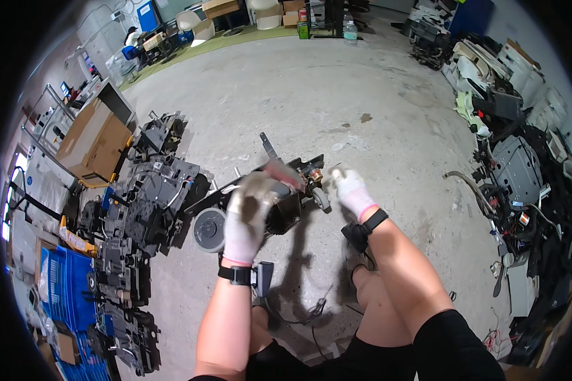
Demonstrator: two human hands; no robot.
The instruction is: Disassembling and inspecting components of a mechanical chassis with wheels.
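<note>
A black machine assembly [285, 214] lies on the concrete floor in front of me, with a large grey wheel [209, 230] at its left. On its right side are a copper-coloured part [313, 176] and a small light wheel [321, 199]. My left hand [248, 209], in a soiled white glove, is over the assembly, smeared by motion. It appears closed on a blurred reddish block-like thing [283, 173], whose kind I cannot make out. My right hand [351, 189], gloved too, is just right of the small wheel with its fingers curled; what they hold, if anything, is not clear.
Several black machine units [152, 200] line the floor at left, beside a cardboard box [95, 143] and blue crates [67, 289]. At right lies a long heap of dismantled parts [518, 168]. A dark cable [314, 310] is on the floor by my legs. Chairs [267, 14] stand far back.
</note>
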